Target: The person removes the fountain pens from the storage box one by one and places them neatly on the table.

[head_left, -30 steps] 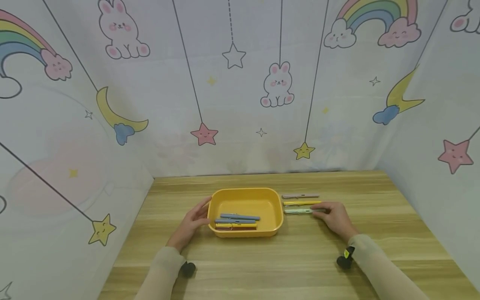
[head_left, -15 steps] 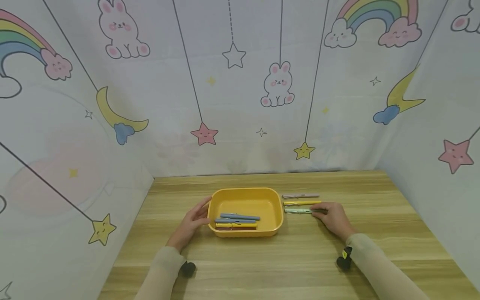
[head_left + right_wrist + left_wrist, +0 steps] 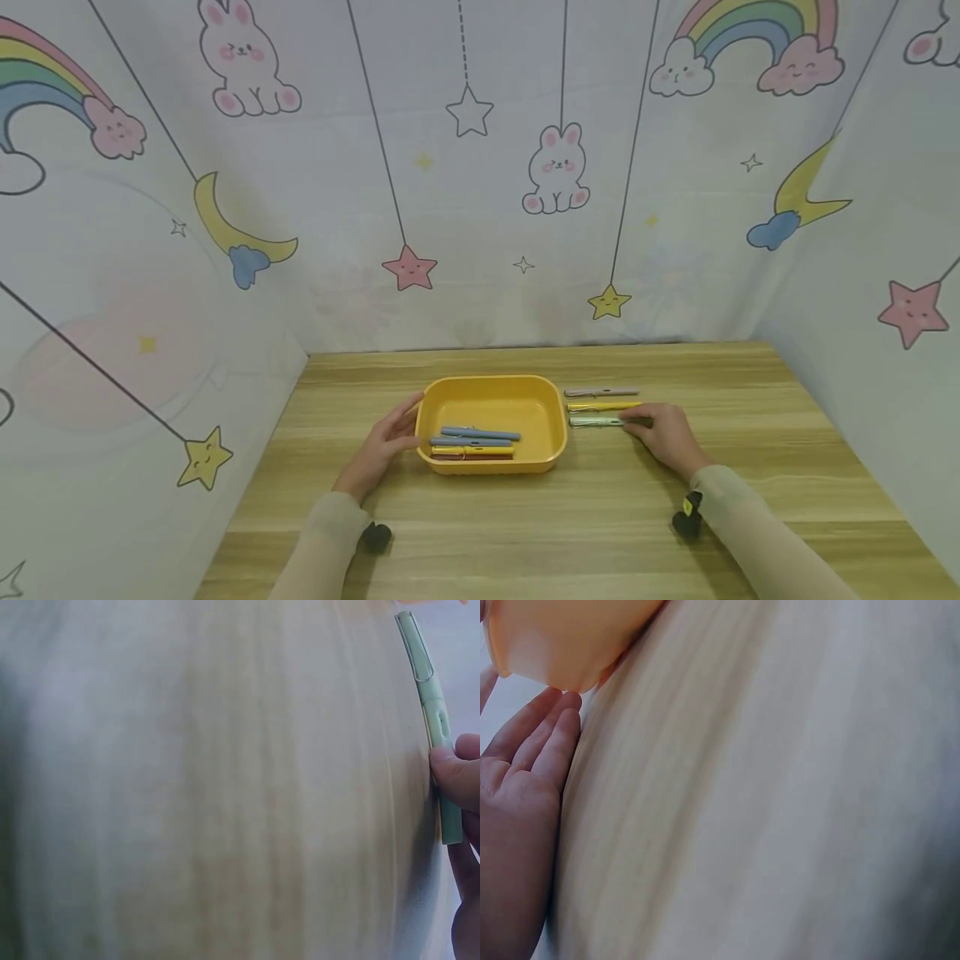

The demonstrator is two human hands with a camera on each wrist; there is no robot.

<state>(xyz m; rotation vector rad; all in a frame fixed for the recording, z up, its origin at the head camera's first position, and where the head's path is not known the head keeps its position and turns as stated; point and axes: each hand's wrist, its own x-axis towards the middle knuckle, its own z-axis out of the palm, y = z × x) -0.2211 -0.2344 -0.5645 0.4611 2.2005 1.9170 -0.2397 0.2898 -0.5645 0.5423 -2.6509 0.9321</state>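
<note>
Moved since the earlier frame: very little; green pen [image 3: 596, 422] and right hand [image 3: 667, 432] shifted slightly toward the row behind; yellow tray [image 3: 536, 467] left as it was.
Green pen: located on the near side of the row, to the right of the tray, clip end directed toward it; whether fully rested on the tabletop [image 3: 525, 533] cannot be told.
Right hand: fingers narrowed, pen pinched by its plain end between thumb and fingers.
Left hand: [image 3: 384, 446] fingers almost straight, set wide from the thumb and laid against the tray's left end.
Row: mauve pen [image 3: 603, 392] at the back, outer yellow pen [image 3: 600, 407] in the middle, all roughly parallel.
Tray contents: two blue pens [image 3: 483, 434], one inner yellow pen [image 3: 480, 451], one brown pen [image 3: 474, 457], grouped toward the near left.
Step in hand: judged to be the handling of the green pen at the row's near edge; laying down or picking up not distinguishable.
Next move: if being laid, alignment and a gentle release are called for; if being taken, a level lift clear of the outer yellow pen.
</note>
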